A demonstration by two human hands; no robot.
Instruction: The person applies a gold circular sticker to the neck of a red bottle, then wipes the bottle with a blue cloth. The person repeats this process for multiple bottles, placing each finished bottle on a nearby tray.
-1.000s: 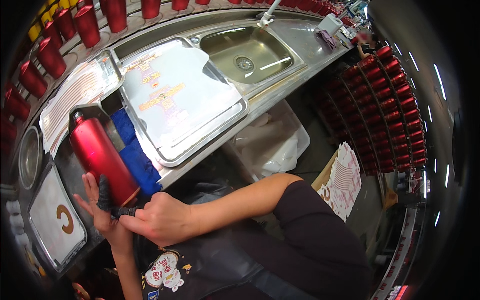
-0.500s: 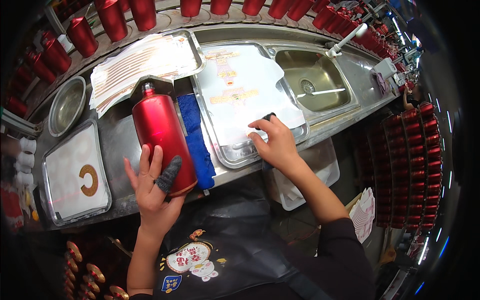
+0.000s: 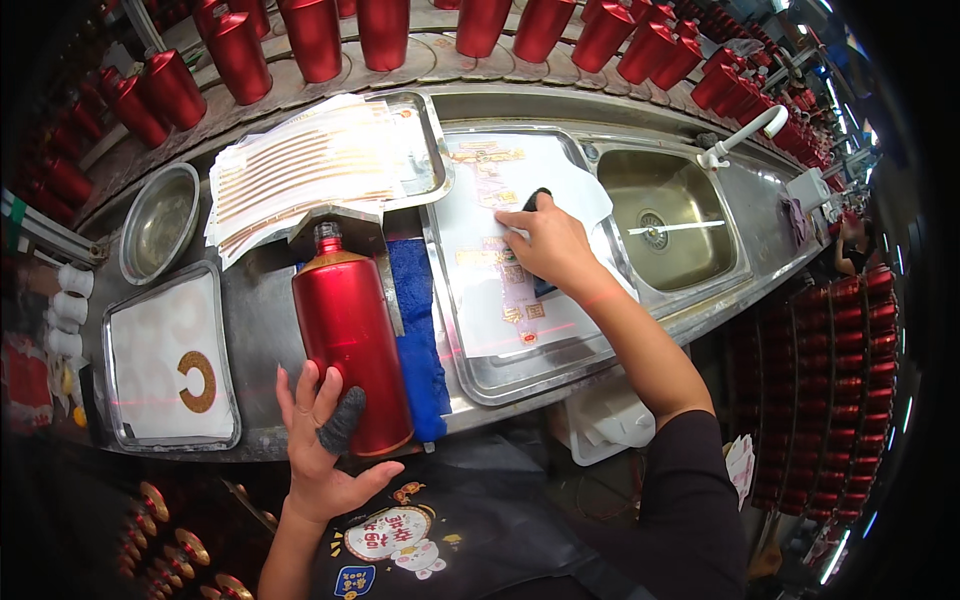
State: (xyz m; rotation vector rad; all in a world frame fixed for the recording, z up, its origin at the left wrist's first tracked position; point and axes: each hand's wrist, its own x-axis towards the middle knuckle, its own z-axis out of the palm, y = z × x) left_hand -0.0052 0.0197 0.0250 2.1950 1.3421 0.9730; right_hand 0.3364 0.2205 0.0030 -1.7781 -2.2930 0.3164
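A red metallic bottle (image 3: 350, 335) with a gold shoulder lies on the steel counter, its neck by a metal bracket. Against its lower left side rests my left hand (image 3: 325, 450), fingers spread, thumb out past the base, a dark knitted cot on one finger. Over the wet white sheet (image 3: 580, 160) in a steel tray (image 3: 480, 385), my right hand (image 3: 550, 240) has thumb and index finger close together on a pinkish film decal with gold marks (image 3: 485, 257). The decal's strip runs down toward the tray's near side. A dark cot covers one right finger.
A blue cloth (image 3: 415, 340) lies between bottle and tray. Striped decal sheets (image 3: 300, 165) are stacked behind. At left are a tray with a gold C-shaped piece (image 3: 197, 382) and a metal bowl (image 3: 160, 222). A sink (image 3: 655, 215) stands right; red bottles (image 3: 320, 40) line the conveyor.
My right hand has moved farther up the tray, and a decal strip now shows across the lower sheet. My left thumb has come away from the bottle's base. The whole view has shifted.
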